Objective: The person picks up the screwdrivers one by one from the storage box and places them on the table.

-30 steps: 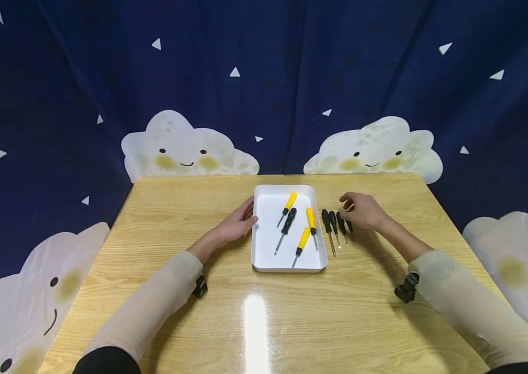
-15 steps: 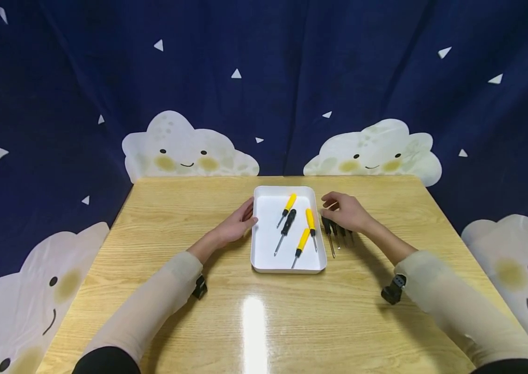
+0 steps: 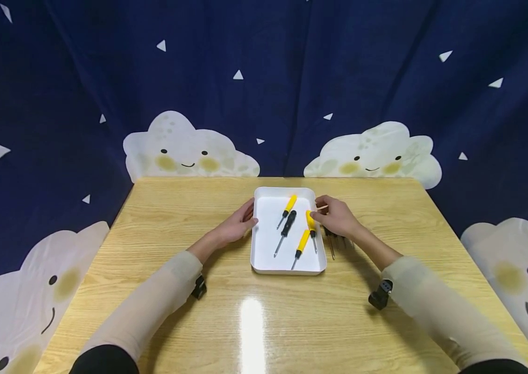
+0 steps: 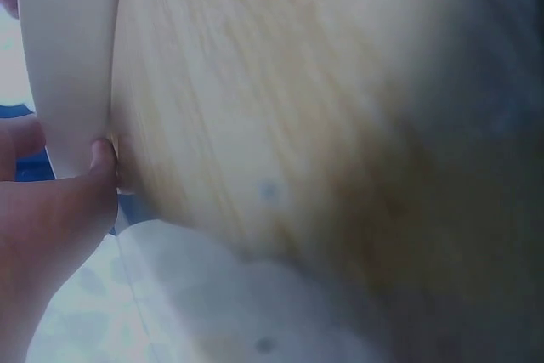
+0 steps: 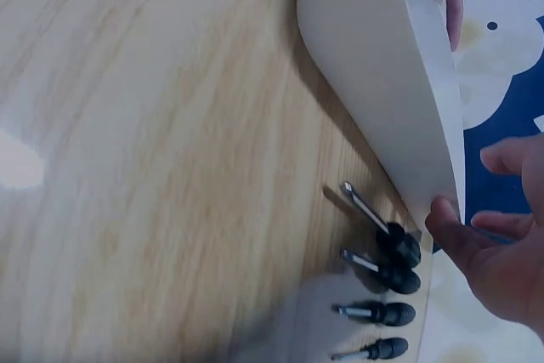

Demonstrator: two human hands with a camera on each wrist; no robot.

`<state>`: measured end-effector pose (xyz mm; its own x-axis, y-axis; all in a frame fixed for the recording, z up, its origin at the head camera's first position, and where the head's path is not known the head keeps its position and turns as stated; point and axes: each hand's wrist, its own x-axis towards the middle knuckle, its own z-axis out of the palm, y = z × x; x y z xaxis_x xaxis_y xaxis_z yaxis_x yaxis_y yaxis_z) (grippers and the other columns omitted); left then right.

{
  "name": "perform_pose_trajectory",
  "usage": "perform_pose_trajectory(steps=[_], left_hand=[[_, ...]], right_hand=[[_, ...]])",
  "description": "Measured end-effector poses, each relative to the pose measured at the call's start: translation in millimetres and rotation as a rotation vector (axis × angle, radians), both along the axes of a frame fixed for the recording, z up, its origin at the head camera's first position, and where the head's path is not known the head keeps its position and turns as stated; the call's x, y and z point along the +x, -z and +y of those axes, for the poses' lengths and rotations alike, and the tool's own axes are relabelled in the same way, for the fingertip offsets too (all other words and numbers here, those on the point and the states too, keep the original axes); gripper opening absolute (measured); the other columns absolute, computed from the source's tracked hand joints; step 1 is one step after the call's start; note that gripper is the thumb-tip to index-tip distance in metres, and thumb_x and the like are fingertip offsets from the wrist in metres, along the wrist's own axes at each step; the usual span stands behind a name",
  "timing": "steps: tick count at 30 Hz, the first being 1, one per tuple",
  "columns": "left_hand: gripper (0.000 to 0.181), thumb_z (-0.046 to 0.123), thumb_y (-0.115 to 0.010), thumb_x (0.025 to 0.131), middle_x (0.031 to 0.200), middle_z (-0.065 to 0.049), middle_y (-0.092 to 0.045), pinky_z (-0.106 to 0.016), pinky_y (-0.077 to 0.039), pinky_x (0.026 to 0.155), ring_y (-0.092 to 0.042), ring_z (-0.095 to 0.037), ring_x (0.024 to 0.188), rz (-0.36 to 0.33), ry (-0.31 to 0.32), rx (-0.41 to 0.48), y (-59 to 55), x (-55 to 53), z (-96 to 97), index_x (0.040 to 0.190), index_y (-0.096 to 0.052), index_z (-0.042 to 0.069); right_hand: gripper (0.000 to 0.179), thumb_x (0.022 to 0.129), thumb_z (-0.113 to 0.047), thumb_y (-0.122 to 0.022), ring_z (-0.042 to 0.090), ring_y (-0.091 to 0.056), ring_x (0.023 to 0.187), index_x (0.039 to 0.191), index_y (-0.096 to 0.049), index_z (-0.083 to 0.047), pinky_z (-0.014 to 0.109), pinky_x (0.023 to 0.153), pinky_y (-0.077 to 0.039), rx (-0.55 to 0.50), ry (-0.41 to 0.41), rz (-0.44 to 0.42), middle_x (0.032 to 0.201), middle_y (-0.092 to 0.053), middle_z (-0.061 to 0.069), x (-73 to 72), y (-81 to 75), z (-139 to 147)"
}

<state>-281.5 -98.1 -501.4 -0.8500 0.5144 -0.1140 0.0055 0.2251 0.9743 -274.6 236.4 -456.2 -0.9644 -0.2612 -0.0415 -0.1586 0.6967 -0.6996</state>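
Note:
A white rectangular tray (image 3: 264, 259) stands on the table; three yellow-handled screwdrivers (image 3: 303, 241) and one black-handled screwdriver (image 3: 288, 226) lie inside. My left hand (image 3: 233, 226) grips its left side, the thumb at the rim and fingers against the outer wall in the left wrist view. At the right side, my right hand (image 3: 338, 217) has its thumb over the rim near a yellow handle. Its fingers are spread apart in the right wrist view, one fingertip (image 5: 442, 210) at the wall. Several black-handled screwdrivers (image 5: 395, 278) lie beside the tray, partly hidden under that hand in the head view.
The wooden table (image 3: 175, 322) spreads around the tray, with a bright glare in front. Behind it hangs a dark blue curtain (image 3: 273, 67) with cloud faces and white triangles. A small black device (image 3: 379, 295) sits at the right sleeve cuff.
My right hand has moved left, from over the black-handled screwdrivers to the tray's right rim. My left hand stays at the left side, and the screwdrivers in the tray lie as before.

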Motion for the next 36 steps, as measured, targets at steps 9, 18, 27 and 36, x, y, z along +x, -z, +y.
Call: perform_pose_trajectory(steps=[9,18,27,36], left_hand=[[0.071,0.006,-0.044,0.113,0.177,-0.017,-0.010,-0.043,-0.014,0.131,-0.012,-0.030,0.163,0.009,-0.004,0.013,-0.3,-0.3,-2.0,0.170,-0.002,0.004],[0.069,0.001,-0.042,0.112,0.175,-0.023,-0.010,-0.045,-0.014,0.131,-0.012,-0.035,0.162,0.029,0.006,0.075,-2.0,0.9,-9.7,0.169,-0.002,-0.001],[0.069,0.000,-0.042,0.112,0.176,-0.023,-0.009,-0.047,-0.014,0.131,-0.012,-0.035,0.162,0.024,-0.002,0.064,1.4,9.5,-22.8,0.169,-0.002,-0.001],[0.069,0.000,-0.040,0.112,0.175,-0.023,-0.007,-0.047,-0.012,0.131,-0.010,-0.036,0.162,0.042,-0.001,0.053,2.5,9.0,-28.6,0.168,0.000,-0.002]], right_hand=[[0.053,0.105,-0.019,-0.060,0.041,-0.065,0.126,0.149,-0.051,0.009,0.052,0.104,-0.055,0.051,0.111,-0.017,0.143,-0.061,0.027,7.1,6.0,-17],[0.052,0.106,-0.006,-0.039,0.042,-0.059,0.132,0.155,-0.041,0.010,0.051,0.102,-0.054,0.109,0.104,-0.006,0.149,-0.055,0.030,8.3,6.0,-33],[0.051,0.108,-0.006,-0.042,0.041,-0.057,0.135,0.157,-0.040,0.007,0.052,0.108,-0.052,0.115,0.113,-0.008,0.151,-0.055,0.027,15.2,15.8,-47],[0.047,0.110,-0.007,-0.044,0.040,-0.061,0.131,0.155,-0.042,0.007,0.051,0.103,-0.056,0.090,0.104,0.028,0.148,-0.057,0.028,19.6,21.0,-55]])
